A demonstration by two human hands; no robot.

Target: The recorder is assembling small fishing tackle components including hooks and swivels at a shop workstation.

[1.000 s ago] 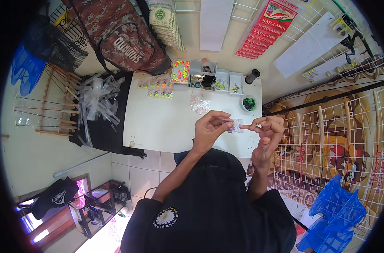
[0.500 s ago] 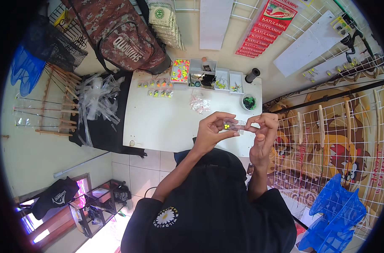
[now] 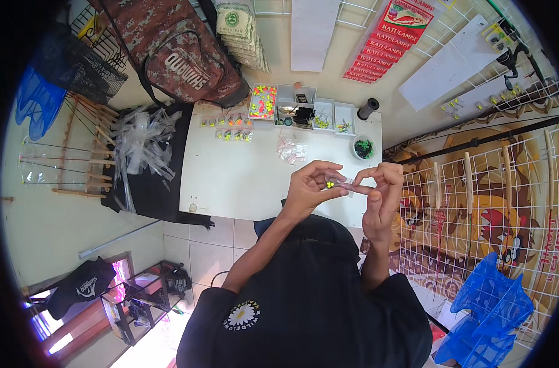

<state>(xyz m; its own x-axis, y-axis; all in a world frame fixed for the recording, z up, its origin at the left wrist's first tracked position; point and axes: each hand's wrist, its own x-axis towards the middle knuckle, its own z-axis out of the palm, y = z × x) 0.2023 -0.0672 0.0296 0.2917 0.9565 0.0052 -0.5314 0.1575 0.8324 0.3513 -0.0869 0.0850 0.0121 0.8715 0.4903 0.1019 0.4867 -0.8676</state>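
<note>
Over the front of the white table (image 3: 242,190), my left hand (image 3: 309,191) pinches a small clear plastic bag (image 3: 349,182) between thumb and fingers. Bright yellow round beads (image 3: 330,184) show at the bag's left part; what else is inside is too small to tell. My right hand (image 3: 382,191) is closed at the bag's right end, its index finger and thumb tips meeting the plastic edge while the other fingers curl. Beyond the hands lies a loose pile of small clear bags (image 3: 290,148) with reddish edges.
At the table's back stand a white box of multicoloured beads (image 3: 263,101), trays of small tackle (image 3: 323,116) and a black cylinder (image 3: 368,108). A white tub (image 3: 363,148) holds dark green pieces. Filled small packs (image 3: 233,135) lie in rows at left. A wire rack (image 3: 476,196) stands right.
My right fingers have shifted slightly along the bag's right end, and the bag has tilted a little. The left hand keeps its hold in nearly the same place.
</note>
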